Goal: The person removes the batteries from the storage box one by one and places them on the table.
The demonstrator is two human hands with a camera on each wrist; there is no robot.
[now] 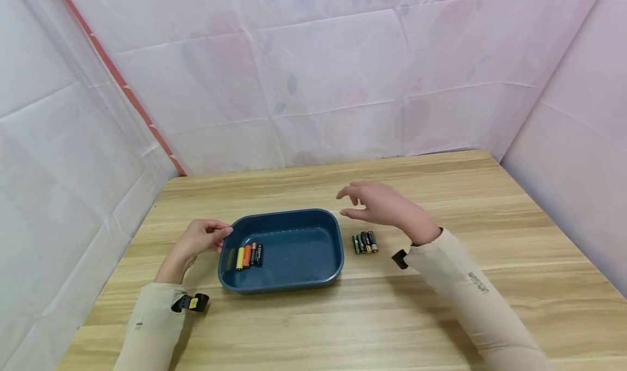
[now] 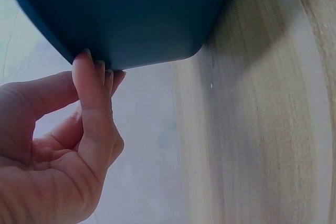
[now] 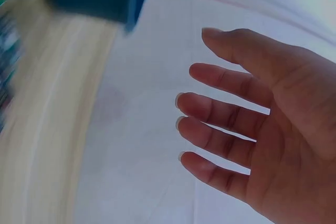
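A blue tray (image 1: 294, 251) sat near the middle of the wooden table (image 1: 441, 305), and four batteries (image 1: 249, 255) lay side by side on its floor against the wall at nine o'clock. Four more batteries, a loose row (image 1: 365, 242), lay on the wood just beyond the tray's three-o'clock wall, apart from it. The left hand (image 1: 198, 240) rested at the tray's ten-o'clock corner; in the left wrist view its fingers (image 2: 94, 85) were curled, tips touching the outside of the blue wall, holding nothing else. The right hand (image 1: 387, 205) hung above the table at about one o'clock from the tray, just beyond the loose row, not touching anything. The right wrist view showed its fingers (image 3: 226, 119) spread and straight, the palm empty, though the rest of that picture was smeared. As a judgement, the likeliest slip lay with the loose row: the batteries were round and packed together, so a hand coming down on one could nudge its neighbours and set them rolling across the smooth wood, perhaps toward the table edge. The left fingertips only touched the corner, so a knock on the three-o'clock wall could slide or turn the tray. The four inside could then roll out of line.
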